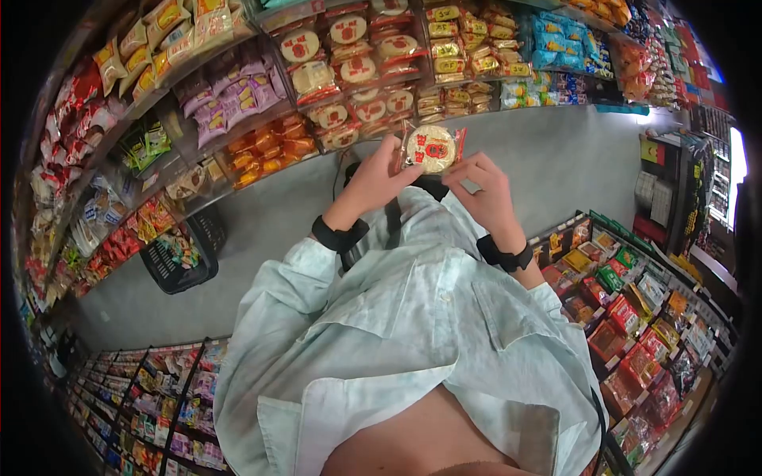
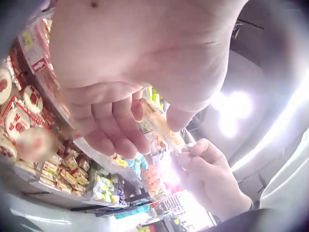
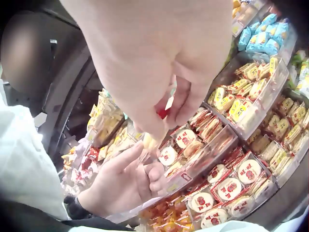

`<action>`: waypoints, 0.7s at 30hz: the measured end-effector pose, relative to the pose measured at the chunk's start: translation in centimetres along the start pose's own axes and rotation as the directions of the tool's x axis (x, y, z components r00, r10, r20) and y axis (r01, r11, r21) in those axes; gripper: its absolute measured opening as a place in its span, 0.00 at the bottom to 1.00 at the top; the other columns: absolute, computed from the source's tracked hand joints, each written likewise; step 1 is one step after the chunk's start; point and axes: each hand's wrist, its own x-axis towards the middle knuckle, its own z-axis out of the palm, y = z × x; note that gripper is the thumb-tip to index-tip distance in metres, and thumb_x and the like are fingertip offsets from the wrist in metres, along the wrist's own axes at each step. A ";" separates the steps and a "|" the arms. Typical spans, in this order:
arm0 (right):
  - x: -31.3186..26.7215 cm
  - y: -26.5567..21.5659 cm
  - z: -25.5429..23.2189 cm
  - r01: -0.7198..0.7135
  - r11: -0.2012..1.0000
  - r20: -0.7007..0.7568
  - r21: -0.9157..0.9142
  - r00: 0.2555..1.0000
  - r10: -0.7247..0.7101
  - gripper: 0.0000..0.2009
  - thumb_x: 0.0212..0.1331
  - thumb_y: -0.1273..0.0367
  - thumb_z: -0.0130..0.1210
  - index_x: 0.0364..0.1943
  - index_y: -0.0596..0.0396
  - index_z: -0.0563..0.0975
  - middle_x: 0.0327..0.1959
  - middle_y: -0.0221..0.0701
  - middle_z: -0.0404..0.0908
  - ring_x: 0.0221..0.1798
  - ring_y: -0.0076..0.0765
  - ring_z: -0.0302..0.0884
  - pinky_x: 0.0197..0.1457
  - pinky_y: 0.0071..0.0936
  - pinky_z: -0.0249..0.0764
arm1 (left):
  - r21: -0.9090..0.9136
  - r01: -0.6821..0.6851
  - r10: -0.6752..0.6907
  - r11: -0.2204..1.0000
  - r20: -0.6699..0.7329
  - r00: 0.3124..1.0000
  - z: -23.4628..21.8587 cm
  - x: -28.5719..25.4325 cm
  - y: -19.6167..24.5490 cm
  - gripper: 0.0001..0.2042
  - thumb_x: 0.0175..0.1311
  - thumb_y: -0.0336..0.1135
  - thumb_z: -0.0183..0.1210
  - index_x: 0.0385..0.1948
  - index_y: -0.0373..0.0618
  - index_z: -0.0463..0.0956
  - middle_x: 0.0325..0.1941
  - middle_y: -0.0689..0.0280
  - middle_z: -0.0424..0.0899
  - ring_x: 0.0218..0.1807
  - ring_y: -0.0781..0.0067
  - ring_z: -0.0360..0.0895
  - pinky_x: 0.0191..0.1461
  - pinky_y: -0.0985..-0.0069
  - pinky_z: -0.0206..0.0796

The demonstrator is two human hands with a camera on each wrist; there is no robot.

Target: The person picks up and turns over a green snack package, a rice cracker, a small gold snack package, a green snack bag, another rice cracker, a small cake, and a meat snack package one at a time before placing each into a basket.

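A round rice cracker in a clear packet with red print (image 1: 435,149) is held up in front of the body, its printed face turned to the head camera. My left hand (image 1: 375,182) grips the packet's left side, thumb over the front and fingers behind. At the lower right corner, my right hand (image 1: 486,190) pinches the wrapper's edge between thumb and fingers. The left wrist view shows the packet edge-on (image 2: 161,124) between both hands. Much of it is hidden behind the right hand in the right wrist view.
Ahead, clear shelf bins hold more rice cracker packets (image 1: 357,67), with purple packets (image 1: 238,99) to their left and blue packets (image 1: 559,40) to the right. A black shopping basket (image 1: 181,258) stands on the grey floor at left. Snack racks (image 1: 627,309) flank the body at right.
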 end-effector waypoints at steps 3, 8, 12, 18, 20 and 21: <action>-2.2 -1.3 0.6 0.001 0.996 0.096 0.085 0.995 -0.009 0.07 0.56 0.77 0.70 0.37 0.52 0.89 0.41 0.32 0.88 0.46 0.42 0.87 0.50 0.34 0.83 | -0.217 -0.080 0.072 0.973 -0.045 0.996 1.4 -2.7 -2.0 0.19 0.75 0.37 0.66 0.58 0.39 0.70 0.48 0.62 0.86 0.47 0.78 0.85 0.50 0.74 0.76; -6.6 -1.6 1.6 0.039 0.984 0.180 0.174 0.981 -0.070 0.05 0.59 0.74 0.70 0.38 0.53 0.88 0.36 0.33 0.87 0.44 0.43 0.87 0.51 0.33 0.83 | -0.287 -0.040 0.016 0.957 -0.086 0.996 2.4 -7.0 -1.6 0.13 0.81 0.31 0.58 0.59 0.39 0.71 0.47 0.65 0.85 0.46 0.78 0.84 0.56 0.75 0.76; -11.3 0.0 1.0 -0.047 0.973 0.086 0.226 0.996 0.028 0.08 0.63 0.70 0.71 0.42 0.57 0.85 0.37 0.34 0.88 0.43 0.38 0.90 0.50 0.32 0.83 | -0.125 -0.048 0.026 0.991 -0.174 0.984 4.8 -10.9 -1.7 0.13 0.82 0.33 0.56 0.60 0.39 0.72 0.46 0.67 0.86 0.46 0.79 0.83 0.54 0.76 0.76; -18.6 1.8 1.8 -0.306 0.773 0.211 0.556 0.951 0.224 0.11 0.67 0.68 0.71 0.43 0.60 0.83 0.39 0.35 0.90 0.42 0.26 0.90 0.47 0.28 0.83 | 0.104 0.020 0.009 0.994 -0.277 0.961 11.9 -18.2 -2.1 0.13 0.81 0.33 0.57 0.60 0.39 0.77 0.44 0.67 0.88 0.44 0.79 0.84 0.52 0.76 0.76; -22.4 1.7 3.1 -0.362 0.728 0.330 0.582 0.924 0.195 0.11 0.68 0.67 0.70 0.43 0.61 0.82 0.38 0.35 0.90 0.42 0.25 0.90 0.47 0.27 0.83 | 0.177 0.035 0.024 0.984 -0.323 0.946 14.6 -21.6 -1.6 0.14 0.78 0.35 0.58 0.59 0.40 0.78 0.40 0.61 0.88 0.42 0.71 0.85 0.49 0.72 0.76; -23.7 1.7 3.3 -0.358 0.768 0.388 0.531 0.908 0.156 0.12 0.68 0.67 0.70 0.44 0.62 0.82 0.38 0.34 0.90 0.42 0.24 0.90 0.47 0.26 0.83 | 0.216 0.054 0.022 0.975 -0.337 0.941 15.7 -23.3 -1.6 0.15 0.77 0.37 0.59 0.59 0.41 0.78 0.38 0.57 0.88 0.40 0.66 0.86 0.47 0.69 0.76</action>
